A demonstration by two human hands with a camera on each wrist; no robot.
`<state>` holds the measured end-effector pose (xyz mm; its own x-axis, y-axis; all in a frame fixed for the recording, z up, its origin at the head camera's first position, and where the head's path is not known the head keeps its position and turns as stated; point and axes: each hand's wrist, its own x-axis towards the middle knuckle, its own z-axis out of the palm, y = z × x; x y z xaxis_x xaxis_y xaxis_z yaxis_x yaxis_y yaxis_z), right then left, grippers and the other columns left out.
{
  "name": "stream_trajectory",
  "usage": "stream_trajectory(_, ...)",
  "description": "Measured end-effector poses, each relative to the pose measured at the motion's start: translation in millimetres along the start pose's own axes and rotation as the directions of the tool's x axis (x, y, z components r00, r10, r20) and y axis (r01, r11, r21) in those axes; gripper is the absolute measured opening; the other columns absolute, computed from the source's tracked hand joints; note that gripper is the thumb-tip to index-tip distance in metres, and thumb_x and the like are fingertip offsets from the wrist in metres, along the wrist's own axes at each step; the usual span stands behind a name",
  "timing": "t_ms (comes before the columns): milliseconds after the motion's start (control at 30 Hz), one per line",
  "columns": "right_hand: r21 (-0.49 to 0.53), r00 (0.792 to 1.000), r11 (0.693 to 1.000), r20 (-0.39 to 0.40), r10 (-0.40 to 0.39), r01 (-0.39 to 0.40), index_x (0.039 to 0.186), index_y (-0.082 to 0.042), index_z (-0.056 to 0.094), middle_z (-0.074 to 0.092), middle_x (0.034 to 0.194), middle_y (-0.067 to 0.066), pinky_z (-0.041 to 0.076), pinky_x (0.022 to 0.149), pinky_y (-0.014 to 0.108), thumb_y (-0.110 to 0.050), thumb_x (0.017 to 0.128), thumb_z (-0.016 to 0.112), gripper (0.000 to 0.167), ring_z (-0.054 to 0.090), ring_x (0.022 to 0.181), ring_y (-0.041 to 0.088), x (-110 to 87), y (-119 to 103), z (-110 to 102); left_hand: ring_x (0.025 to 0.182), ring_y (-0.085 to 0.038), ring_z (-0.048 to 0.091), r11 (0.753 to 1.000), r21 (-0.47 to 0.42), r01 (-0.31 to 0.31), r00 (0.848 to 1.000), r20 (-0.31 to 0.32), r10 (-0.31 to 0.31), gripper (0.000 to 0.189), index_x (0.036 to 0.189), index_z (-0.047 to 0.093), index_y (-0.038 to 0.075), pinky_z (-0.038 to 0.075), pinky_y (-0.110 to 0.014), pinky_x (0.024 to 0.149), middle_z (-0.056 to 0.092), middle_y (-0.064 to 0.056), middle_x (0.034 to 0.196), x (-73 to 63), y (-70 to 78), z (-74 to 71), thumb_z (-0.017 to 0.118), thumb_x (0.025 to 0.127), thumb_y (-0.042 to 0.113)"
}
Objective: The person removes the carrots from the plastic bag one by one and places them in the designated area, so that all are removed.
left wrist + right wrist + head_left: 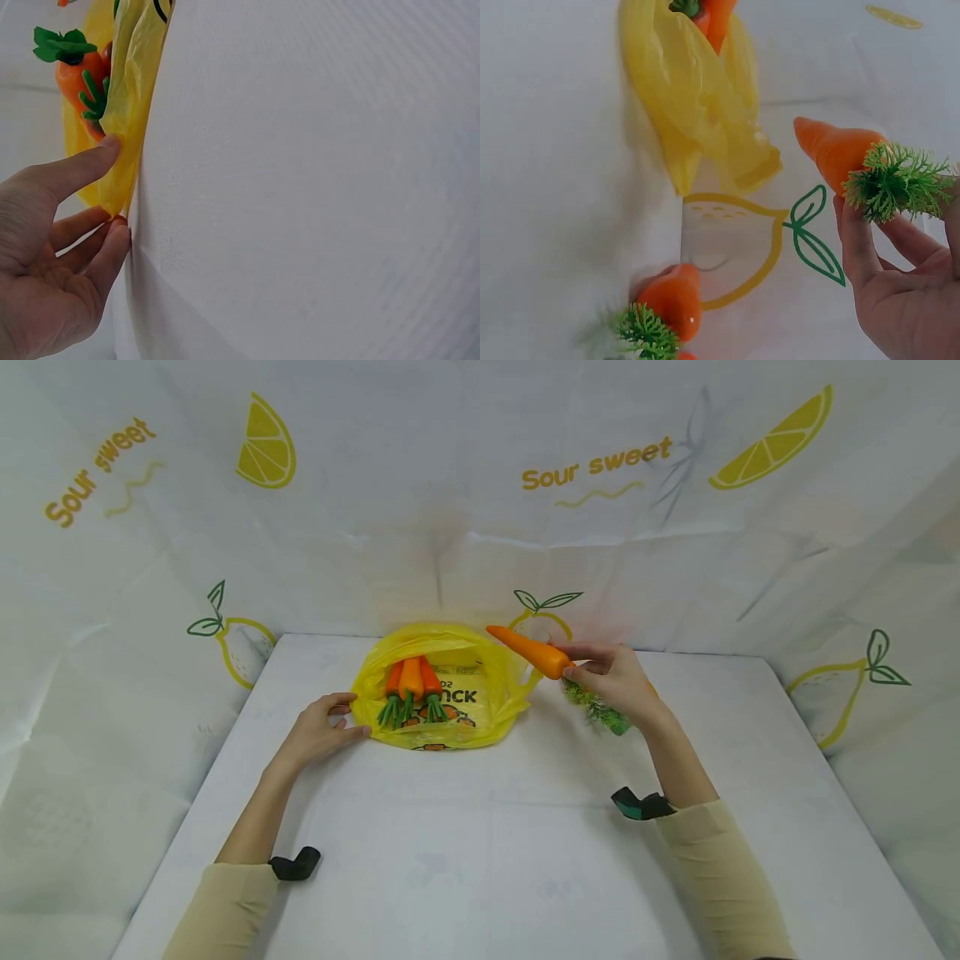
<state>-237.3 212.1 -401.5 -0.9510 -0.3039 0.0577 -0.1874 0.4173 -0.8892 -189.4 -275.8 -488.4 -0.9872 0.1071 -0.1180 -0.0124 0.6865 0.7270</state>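
A yellow plastic bag lies with its mouth facing me, and three orange carrots with green tops are visible inside. At the bag's left rim, my left hand pinches the thin plastic between thumb and fingers; the left wrist view shows the thumb on the inner side. My right hand holds up another carrot by its thick end, its tip pointing left toward the bag's right side. Feathery greens on this carrot show in the right wrist view.
Another carrot with feathery leaves lies on the white table, mostly hidden by my right hand in the head view. A white cloth printed with lemons stands behind the table. Black wrist bands sit at both cuffs.
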Motion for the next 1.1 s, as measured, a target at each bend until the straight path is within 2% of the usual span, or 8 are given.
stream_trajectory(133,-0.021,0.998,0.998,-0.036,0.054,-0.054,0.146,-0.004,0.066,0.068,0.145,0.022,0.061,0.086,0.011,-0.018,0.105,0.071,0.043,0.073,0.101,0.002,-6.7,3,-11,0.140,-0.048,0.061,1.000,0.004,-0.002,1.000,0.003,0.002,0.079,0.159,0.048,-0.005,0.054,-0.061,0.116,0.058,-0.032,0.154,-0.6,0.8,-1.1,0.082,0.097,0.031)
stream_trajectory(233,-0.016,0.997,0.998,-0.054,0.062,-0.063,0.149,-0.004,0.064,0.066,0.148,0.023,0.060,0.088,0.010,-0.019,0.106,0.070,0.045,0.072,0.102,-0.003,-10.2,7,-16,0.141,-0.048,0.060,1.000,0.001,-0.004,1.000,0.005,0.004,0.079,0.159,0.047,-0.005,0.053,-0.061,0.116,0.057,-0.031,0.155,-0.8,0.7,-1.8,0.082,0.097,0.030)
stream_trajectory(467,-0.012,0.996,0.999,-0.078,0.051,-0.052,0.148,-0.001,0.064,0.066,0.148,0.025,0.061,0.086,0.011,-0.016,0.107,0.070,0.044,0.072,0.097,-0.008,-12.9,19,-22,0.140,-0.048,0.060,1.000,0.005,-0.004,1.000,0.002,0.004,0.079,0.158,0.047,-0.005,0.054,-0.060,0.115,0.057,-0.032,0.155,0.1,0.5,-1.4,0.082,0.097,0.030)
stream_trajectory(633,-0.065,0.993,0.994,-0.093,0.076,-0.083,0.147,0.000,0.065,0.066,0.148,0.026,0.060,0.081,0.010,-0.014,0.105,0.071,0.044,0.070,0.092,-0.009,-14.5,26,-22,0.141,-0.048,0.059,1.000,0.002,-0.007,1.000,0.006,0.007,0.079,0.158,0.048,-0.005,0.053,-0.060,0.117,0.057,-0.031,0.155,0.6,0.2,-0.4,0.082,0.096,0.030)
stream_trajectory(767,-0.134,0.991,0.986,-0.101,0.085,-0.098,0.144,0.001,0.067,0.069,0.145,0.026,0.059,0.077,0.011,-0.013,0.104,0.071,0.043,0.070,0.089,0.001,-12.6,34,-18,0.142,-0.048,0.058,1.000,0.000,-0.010,1.000,0.012,0.010,0.078,0.158,0.048,-0.006,0.053,-0.060,0.117,0.054,-0.031,0.158,0.1,-0.1,-0.7,0.082,0.097,0.029)
stream_trajectory(867,-0.168,0.992,0.982,-0.107,0.064,-0.081,0.141,0.003,0.068,0.071,0.140,0.028,0.059,0.073,0.011,-0.009,0.103,0.071,0.040,0.072,0.089,0.015,-10.2,42,-14,0.142,-0.048,0.058,1.000,-0.002,-0.008,1.000,0.015,0.008,0.078,0.158,0.047,-0.005,0.053,-0.059,0.117,0.053,-0.030,0.159,-0.2,-0.1,-0.9,0.082,0.097,0.028)
stream_trajectory(967,-0.197,0.990,0.976,-0.123,0.066,-0.090,0.139,0.004,0.070,0.071,0.138,0.029,0.058,0.072,0.011,-0.007,0.102,0.071,0.039,0.075,0.095,0.029,-8.7,48,-9,0.143,-0.048,0.057,1.000,-0.004,-0.008,1.000,0.016,0.008,0.078,0.158,0.047,-0.005,0.053,-0.059,0.117,0.053,-0.030,0.160,-0.2,0.1,-0.5,0.082,0.097,0.029)
stream_trajectory(1100,-0.221,0.990,0.971,-0.127,0.066,-0.094,0.137,0.005,0.070,0.071,0.136,0.030,0.058,0.071,0.011,-0.005,0.101,0.070,0.037,0.076,0.098,0.037,-7.7,50,-4,0.143,-0.048,0.058,1.000,-0.005,-0.009,1.000,0.014,0.009,0.079,0.158,0.047,-0.005,0.053,-0.059,0.117,0.053,-0.030,0.160,-0.5,0.0,-0.5,0.082,0.097,0.030)
